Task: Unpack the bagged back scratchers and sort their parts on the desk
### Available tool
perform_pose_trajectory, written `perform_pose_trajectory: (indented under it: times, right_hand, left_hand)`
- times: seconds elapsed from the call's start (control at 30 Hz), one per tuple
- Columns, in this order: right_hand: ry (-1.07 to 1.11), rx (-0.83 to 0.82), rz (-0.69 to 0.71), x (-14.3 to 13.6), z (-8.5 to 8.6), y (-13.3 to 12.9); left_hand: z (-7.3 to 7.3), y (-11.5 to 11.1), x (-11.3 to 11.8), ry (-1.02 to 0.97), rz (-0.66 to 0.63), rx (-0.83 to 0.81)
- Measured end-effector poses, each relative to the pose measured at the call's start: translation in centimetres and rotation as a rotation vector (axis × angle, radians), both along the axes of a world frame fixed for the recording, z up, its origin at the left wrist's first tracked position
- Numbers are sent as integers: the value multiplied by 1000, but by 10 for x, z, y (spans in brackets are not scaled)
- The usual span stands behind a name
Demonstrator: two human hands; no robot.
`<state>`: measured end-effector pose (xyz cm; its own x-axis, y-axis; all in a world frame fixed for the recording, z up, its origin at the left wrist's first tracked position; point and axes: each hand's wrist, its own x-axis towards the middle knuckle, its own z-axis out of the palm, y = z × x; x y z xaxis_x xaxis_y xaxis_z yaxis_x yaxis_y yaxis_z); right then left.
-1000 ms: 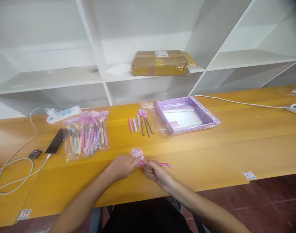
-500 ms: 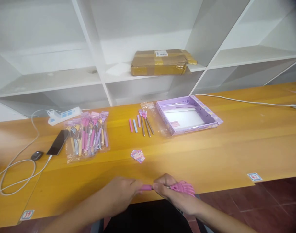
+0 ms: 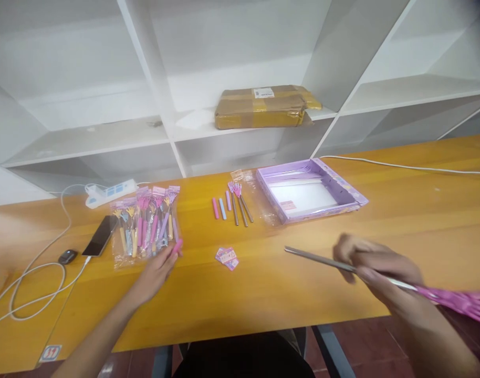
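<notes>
My right hand (image 3: 376,262) is closed round the metal rod of a back scratcher (image 3: 455,300) with a pink hand-shaped head; its bare rod end points left. My left hand (image 3: 159,270) grips a pink handle sleeve (image 3: 177,247), apart from the rod, close to the bagged back scratchers (image 3: 145,223). Toward the back, more back scratchers (image 3: 240,202) with pink heads and bare metal rods lie together. Beside them are a pink sleeve (image 3: 215,208), a blue sleeve (image 3: 222,209) and a purple sleeve (image 3: 228,200). Small printed cards (image 3: 227,257) lie between my hands.
A purple open box (image 3: 271,202) stands at the back right, with clear plastic wrap beside it. On the left lie a phone (image 3: 100,236), a black mouse-like object (image 3: 68,256), a power strip (image 3: 112,193) and white cables. A taped carton (image 3: 263,110) rests on the shelf.
My hands have moved apart. The pink sleeve has come off the rod and went left with my left hand; the back scratcher went right and up in my right hand.
</notes>
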<state>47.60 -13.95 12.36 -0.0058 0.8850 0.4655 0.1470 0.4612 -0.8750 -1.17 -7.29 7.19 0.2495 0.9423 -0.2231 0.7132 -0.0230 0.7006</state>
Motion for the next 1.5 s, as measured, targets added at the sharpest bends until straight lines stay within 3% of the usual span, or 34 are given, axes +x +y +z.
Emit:
perform_pose_trajectory:
  times: [0.03, 0.1, 0.2, 0.27, 0.3, 0.4, 0.53, 0.73, 0.87, 1.0, 1.2, 1.4, 1.5]
  right_hand:
    - [-144, 46, 69, -3, 2, 17]
    - [-253, 60, 48, -17, -1, 56]
    - [-466, -38, -235, -53, -19, 118]
    - [-793, -159, -368, -78, -35, 155]
    - [-949, -233, -349, -89, -43, 170]
    - [-1081, -328, -293, -115, -66, 201]
    - [-1166, -393, -268, -130, -89, 217]
    - [-1225, -408, -256, -125, -98, 218]
    - [-1240, -373, -268, -121, -97, 198]
    - [-1214, -350, -303, -119, -96, 160]
    - [-1020, -252, -275, -121, -107, 107]
    - [-749, -245, -344, -124, -134, 103]
    - [-541, -228, -291, -123, -141, 105]
  left_hand:
    - [-8, 17, 9, 38, 25, 30]
    - [-22, 52, 34, 169, 67, 55]
    - [-38, 97, 77, 270, 157, 130]
    - [-47, 117, 103, 279, 182, 190]
    - [-50, 123, 114, 277, 187, 227]
    - [-60, 124, 135, 262, 153, 321]
    - [-70, 103, 134, 231, 34, 366]
    - [-67, 73, 80, 199, -41, 438]
    - [-56, 79, 45, 406, 16, 651]
    - [-53, 91, 21, 624, 163, 679]
    - [-58, 101, 9, 628, 319, 565]
    - [-49, 100, 8, 499, 372, 530]
    - [-41, 89, 13, 278, 268, 537]
